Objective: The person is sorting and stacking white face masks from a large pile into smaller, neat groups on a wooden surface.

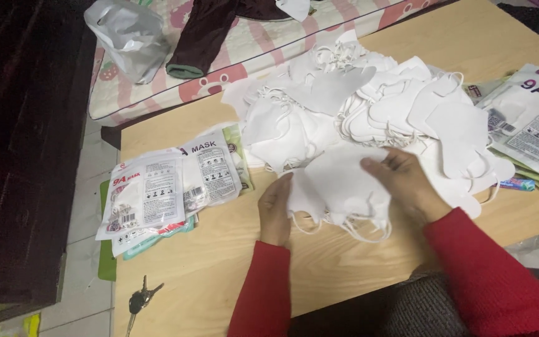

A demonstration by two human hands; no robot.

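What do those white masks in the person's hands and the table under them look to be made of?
The white masks: likely soft non-woven fabric, matte, folding limply, with thin elastic loops. The table: pale wood or wood-look laminate, smooth, with visible grain lines; which of the two I cannot tell.

Both forearms come up from the lower edge of the view in red sleeves that end at the wrists. The left hand [275, 211] stands on its edge, thumb side up, fingers close together and curled forward at the tips. The right hand [405, 182] lies just to its right, back upward, fingers bent and reaching leftward with the thumb tucked beneath them.
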